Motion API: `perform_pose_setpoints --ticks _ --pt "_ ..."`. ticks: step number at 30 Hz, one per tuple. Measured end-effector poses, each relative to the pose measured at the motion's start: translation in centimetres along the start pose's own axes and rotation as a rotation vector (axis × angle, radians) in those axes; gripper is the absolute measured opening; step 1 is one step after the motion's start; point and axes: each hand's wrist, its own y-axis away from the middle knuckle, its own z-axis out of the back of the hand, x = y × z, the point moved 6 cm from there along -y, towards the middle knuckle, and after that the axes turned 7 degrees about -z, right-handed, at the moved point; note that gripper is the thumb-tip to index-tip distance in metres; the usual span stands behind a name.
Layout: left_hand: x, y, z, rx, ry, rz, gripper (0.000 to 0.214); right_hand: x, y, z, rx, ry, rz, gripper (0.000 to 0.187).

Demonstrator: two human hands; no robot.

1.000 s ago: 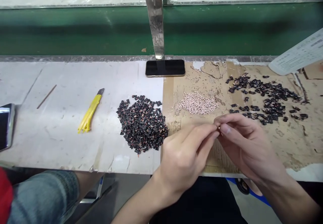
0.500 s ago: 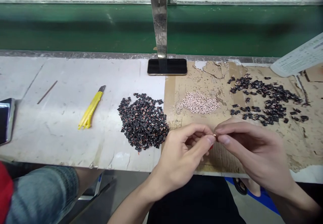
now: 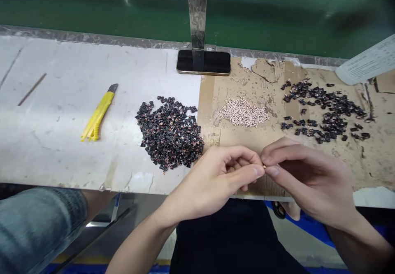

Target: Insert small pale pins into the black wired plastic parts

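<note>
My left hand (image 3: 224, 179) and my right hand (image 3: 308, 179) meet fingertip to fingertip over the front of the brown cardboard. Both are closed in a pinch, thumb against forefinger. A tiny pale piece (image 3: 264, 167) shows where the fingertips come together; most of it is covered, and its kind is too small to tell. Just beyond the hands lies a heap of tiny pinkish pieces with dark specks (image 3: 243, 112). Left of my left hand is a dense pile of small black pieces with reddish bits (image 3: 171, 134). More small black pieces (image 3: 335, 119) are scattered beyond my right hand.
A phone (image 3: 212, 63) lies at the foot of a metal post (image 3: 197, 15). A yellow utility knife (image 3: 99, 113) and a thin brown strip (image 3: 32, 89) rest on the white board at left. A white container (image 3: 367, 62) stands back right. Another person's denim-covered leg (image 3: 40, 228) is at lower left.
The view has tilted down, so the table sits higher in it. My hands stay pinched together at nearly the same place. A red bit seen under the left fingers no longer shows.
</note>
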Motion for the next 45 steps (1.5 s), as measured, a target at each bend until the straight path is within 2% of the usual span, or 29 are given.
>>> perform_pose_setpoints --ticks 11,13,16,19,21,26,32,35,38,41,43,45 --pt "1.0 0.3 -0.1 -0.056 -0.11 -0.018 0.02 0.0 1.8 -0.7 -0.074 0.149 0.046 0.023" --pt "1.4 0.2 0.2 -0.115 -0.135 -0.041 0.015 -0.4 2.5 -0.5 -0.109 0.15 0.018 0.022" --pt "1.4 0.7 1.6 -0.294 -0.153 -0.166 0.008 -1.4 3.5 0.1 -0.177 0.197 -0.047 0.021" --pt "1.1 1.8 3.5 -0.486 -0.133 -0.301 0.01 -2.2 4.0 0.1 -0.159 0.393 -0.055 0.022" --pt "1.0 2.4 4.3 -0.558 -0.14 -0.342 0.011 -2.4 4.2 -0.2 -0.138 0.523 -0.032 0.023" --pt "1.0 2.9 4.8 -0.621 -0.194 -0.366 0.01 -2.6 4.1 -0.6 -0.143 0.661 0.023 0.025" --pt "1.0 3.0 4.7 -0.621 -0.217 -0.385 0.013 -2.5 4.0 -1.0 -0.112 0.716 0.058 0.026" --pt "0.7 2.9 4.2 -0.584 -0.237 -0.398 0.013 -2.2 3.8 -0.5 -0.155 0.593 -0.015 0.022" --pt "1.1 2.3 3.1 -0.484 -0.185 -0.348 0.012 -2.0 3.7 0.2 -0.19 0.294 -0.162 0.015" --pt "1.8 1.5 1.7 -0.374 -0.063 -0.291 0.011 -2.2 3.6 0.1 -0.156 -0.032 -0.311 0.013" --pt "2.1 1.0 0.9 -0.316 0.013 -0.28 0.012 -2.2 3.5 -0.2 -0.138 -0.19 -0.361 0.014" --pt "2.4 0.7 0.4 -0.288 0.076 -0.281 0.012 -1.9 3.4 -0.4 -0.139 -0.237 -0.367 0.015"
